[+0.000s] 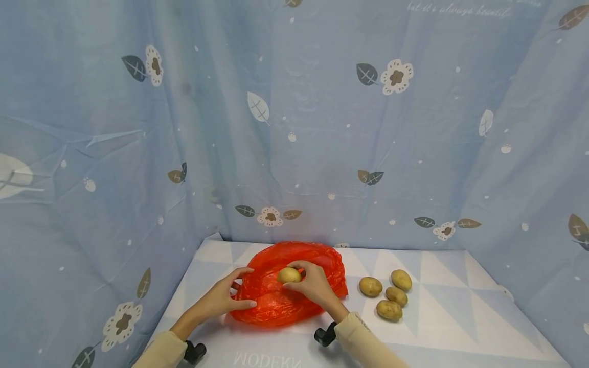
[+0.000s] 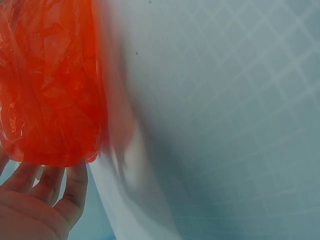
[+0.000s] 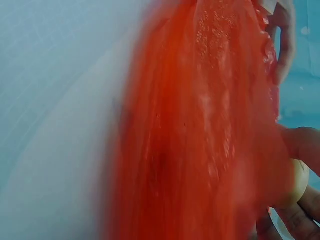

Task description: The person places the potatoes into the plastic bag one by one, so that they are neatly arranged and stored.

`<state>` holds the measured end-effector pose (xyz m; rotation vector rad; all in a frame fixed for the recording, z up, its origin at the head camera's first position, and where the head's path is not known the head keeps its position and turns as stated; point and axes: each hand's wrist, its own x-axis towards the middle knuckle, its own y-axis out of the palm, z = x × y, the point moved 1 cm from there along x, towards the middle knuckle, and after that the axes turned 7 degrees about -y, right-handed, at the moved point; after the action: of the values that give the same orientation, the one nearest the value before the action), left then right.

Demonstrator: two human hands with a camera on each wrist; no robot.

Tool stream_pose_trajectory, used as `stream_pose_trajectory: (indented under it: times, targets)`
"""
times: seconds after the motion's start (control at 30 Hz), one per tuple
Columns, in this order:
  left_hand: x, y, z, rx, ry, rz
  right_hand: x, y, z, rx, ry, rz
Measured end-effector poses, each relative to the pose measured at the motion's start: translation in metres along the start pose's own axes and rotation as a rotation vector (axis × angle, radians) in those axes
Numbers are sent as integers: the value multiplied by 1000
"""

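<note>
A red plastic bag [image 1: 271,306] lies at the back of the table. My right hand [image 1: 313,281] pinches a potato [image 1: 288,275] between thumb and fingers, over the bag. In the right wrist view the potato [image 3: 299,186] shows partly behind the red plastic [image 3: 200,110]. At the bag's left end is my left hand [image 1: 221,296], its thumb and fingers spread along the edge. The left wrist view has the fingers [image 2: 75,187] reaching straight to the end of the bag [image 2: 55,110], with some fingertips hidden by it.
Several potatoes [image 1: 389,310] lie in a loose group right of the bag, on the pale patterned tabletop [image 1: 442,317]. A blue floral curtain [image 1: 317,153] hangs behind the table and along both sides. Each wrist carries a black camera mount [image 1: 325,335].
</note>
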<state>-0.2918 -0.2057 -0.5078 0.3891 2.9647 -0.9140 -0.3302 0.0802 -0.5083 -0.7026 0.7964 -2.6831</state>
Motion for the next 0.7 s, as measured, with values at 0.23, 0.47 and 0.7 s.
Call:
stream_pose_trajectory:
  times: [0.23, 0.47, 0.7]
  targets:
    - [0, 2, 1, -2, -1, 20, 0, 14, 6, 5, 25, 29]
    - [2, 0, 0, -1, 8, 20, 7, 23, 9, 15, 26, 18]
    - [0, 0, 1, 14, 17, 18, 12, 35, 11, 22, 51, 24]
